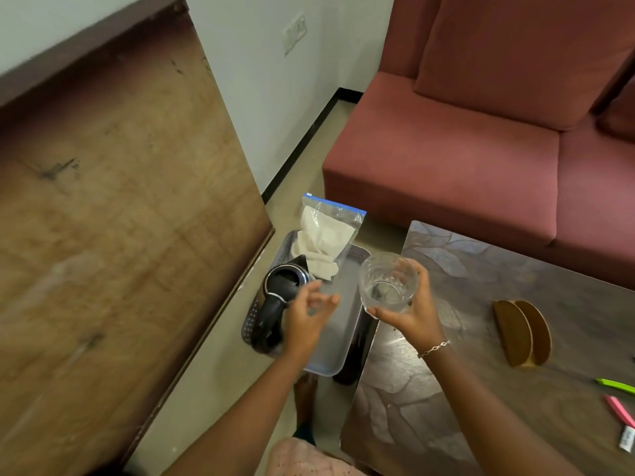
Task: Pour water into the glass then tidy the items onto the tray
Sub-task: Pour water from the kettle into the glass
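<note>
A grey plastic tray [338, 352] sits on the floor between the wooden furniture and the low table. A black kettle [280, 297] stands in its left part, and a clear zip bag [328, 235] with white cloth leans at its far end. My right hand [412, 314] grips a clear glass [388, 283] with a little water in the bottom, held above the tray's right edge. My left hand [307, 317] hovers just right of the kettle handle, fingers loosely spread, holding nothing.
A dark patterned low table [481, 372] at right carries a wooden holder [522, 333], a green item [616, 385] and a pink item [620, 410]. A red sofa [464, 149] stands behind. A large wooden panel [113, 218] fills the left. My foot [305, 400] is near the tray.
</note>
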{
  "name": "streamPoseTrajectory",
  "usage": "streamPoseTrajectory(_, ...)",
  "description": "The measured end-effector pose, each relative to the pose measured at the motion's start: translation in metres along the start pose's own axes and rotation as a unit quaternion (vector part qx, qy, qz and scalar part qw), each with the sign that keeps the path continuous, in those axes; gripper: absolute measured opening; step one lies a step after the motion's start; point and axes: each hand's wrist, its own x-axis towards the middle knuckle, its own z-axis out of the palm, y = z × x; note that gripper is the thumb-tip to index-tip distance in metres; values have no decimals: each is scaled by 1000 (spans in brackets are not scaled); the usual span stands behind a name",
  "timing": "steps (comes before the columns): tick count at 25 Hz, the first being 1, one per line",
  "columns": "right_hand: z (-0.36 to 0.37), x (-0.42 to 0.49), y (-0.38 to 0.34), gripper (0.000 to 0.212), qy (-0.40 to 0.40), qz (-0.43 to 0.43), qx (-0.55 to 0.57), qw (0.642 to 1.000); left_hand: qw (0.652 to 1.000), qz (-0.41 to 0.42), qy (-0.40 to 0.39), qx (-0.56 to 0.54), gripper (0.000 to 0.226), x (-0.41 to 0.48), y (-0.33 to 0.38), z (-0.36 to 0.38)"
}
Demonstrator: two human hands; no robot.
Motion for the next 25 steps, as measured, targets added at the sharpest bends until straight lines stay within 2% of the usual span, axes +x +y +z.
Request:
streamPoseTrajectory(1, -1, 0, 1, 93, 6, 3, 3, 1000, 988, 52, 119, 88, 51, -1, -10, -11)
streamPoseTrajectory(2, -1, 1, 1, 94, 9, 5, 5, 1000, 961, 73, 202, 176, 64, 0, -22, -25)
streamPoseTrajectory(3, -1, 2, 1, 94, 11, 4, 4, 1000, 940, 58, 239, 235, 76, 2, -35, -38)
streamPoseTrajectory(5, 0, 4, -2, 93, 16, 1, -3, 1000, 946, -35, 199, 252, 85, 7, -57, -62)
streamPoseTrajectory(7, 2, 6, -3, 92, 17, 5, -4, 1000, 963, -119, 131, 203, 72, 14, -74, -73)
streamPoseTrajectory(9, 3, 6, -6, 93, 20, 10, -2, 1000, 960, -143, 114, 210, 56, 17, -85, -75)
streamPoseTrajectory(11, 4, 8, -8, 94, 19, 9, -6, 1000, 960, -152, 120, 200, 52, 23, -88, -75)
streamPoseTrajectory(17, 4, 14, -17, 94, 20, 3, -12, 1000, 974, -133, 167, 71, 43, 33, -85, -61)
streamPoseTrajectory(22, -11, 18, -15, 92, 39, -2, 1, 999, 968, -110, 191, 122, 35, 44, -59, -56)
streamPoseTrajectory(25, -24, 15, -15, 90, 57, -11, -2, 998, 969, -50, 187, 154, 28, 39, -33, -59)
